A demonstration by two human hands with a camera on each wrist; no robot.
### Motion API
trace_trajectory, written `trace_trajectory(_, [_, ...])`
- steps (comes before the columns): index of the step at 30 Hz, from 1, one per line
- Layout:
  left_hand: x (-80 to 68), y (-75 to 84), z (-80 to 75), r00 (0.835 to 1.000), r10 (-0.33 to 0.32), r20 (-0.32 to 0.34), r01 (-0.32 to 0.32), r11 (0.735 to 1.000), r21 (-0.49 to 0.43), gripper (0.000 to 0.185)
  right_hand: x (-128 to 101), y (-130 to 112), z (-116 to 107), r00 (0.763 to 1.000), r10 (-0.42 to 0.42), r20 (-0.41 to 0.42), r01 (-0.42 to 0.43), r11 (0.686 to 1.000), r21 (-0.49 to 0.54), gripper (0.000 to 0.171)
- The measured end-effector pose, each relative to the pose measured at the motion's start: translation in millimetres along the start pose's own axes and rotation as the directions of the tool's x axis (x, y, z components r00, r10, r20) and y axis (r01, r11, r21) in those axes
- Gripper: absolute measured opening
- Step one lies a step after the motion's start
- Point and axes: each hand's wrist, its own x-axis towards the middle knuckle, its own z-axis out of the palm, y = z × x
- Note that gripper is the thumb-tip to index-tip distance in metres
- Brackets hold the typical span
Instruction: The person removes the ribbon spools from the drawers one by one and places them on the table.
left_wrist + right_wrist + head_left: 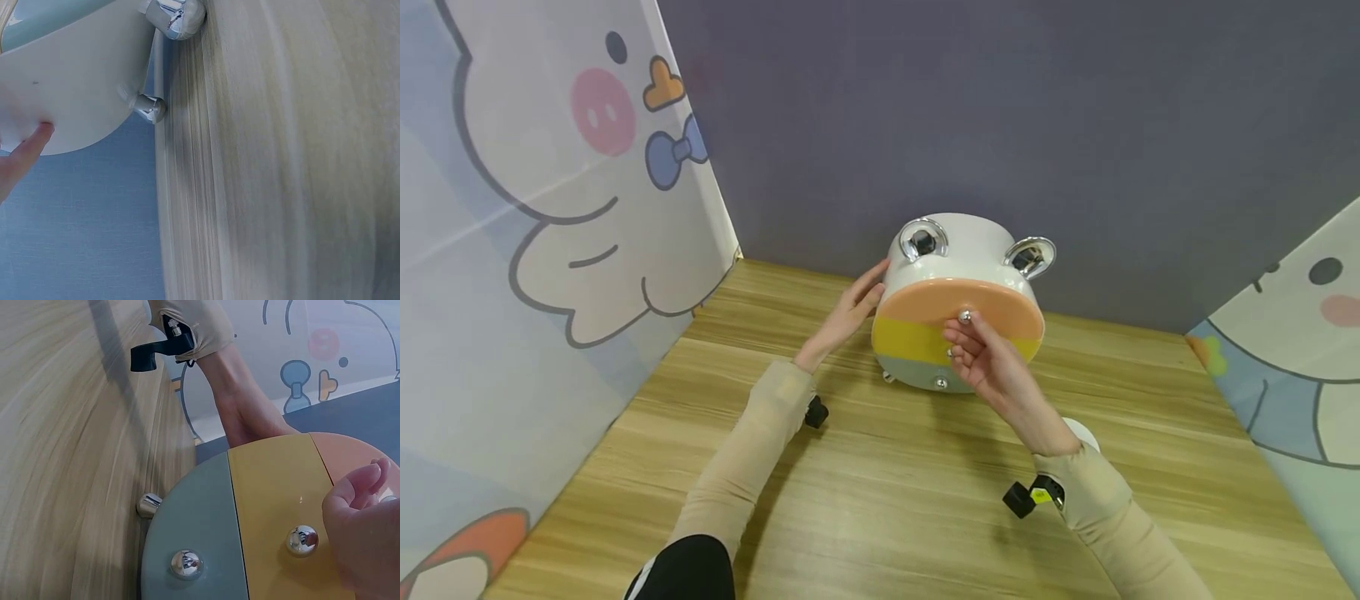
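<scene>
Head view: cabinet (917, 335), rounded, with orange, yellow and grey-green bands on its front, stands on the wooden table (880, 508), front toward the person. Its long axis appears to run left to right. Top knob (965, 317) sits near the middle of the orange panel (962, 296) and projects toward the person.

Right hand (988, 367) is in front of the cabinet and nearer the knob: its thumb and curled fingers pinch it, the knob lying at the fingertips, away from the wrist. Firmness of that pinch cannot be told. Left hand (850, 317) grasps nothing; its extended fingers rest against the cabinet's left side, well apart from the knob.

Right wrist view: middle knob (302, 540) and lower knob (186, 564) untouched. Beyond the cabinet: dark grey panel (1000, 108).
</scene>
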Motion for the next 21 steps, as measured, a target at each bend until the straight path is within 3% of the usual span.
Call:
trace_trajectory(6, [-0.1,-2.9,-1.0,1.0,0.005,0.001,-0.005,1.0,0.007,0.064,-1.5,2.4,-2.3,0.999,0.045,-0.02,-0.045,0.999,0.013,0.038])
trace_trajectory(11, [0.6,-1.8,-2.1,1.0,-0.004,0.005,0.004,1.0,0.004,0.054,-4.3,5.8,-6.4,0.996,0.085,-0.015,-0.085,0.996,-0.014,0.043])
trace_trajectory(21, [1.7,0.8,0.0,0.999,-0.035,-0.005,0.035,0.999,-0.002,0.052,-12.3,21.0,-23.5,0.988,0.137,0.066,-0.135,0.99,-0.031,0.048])
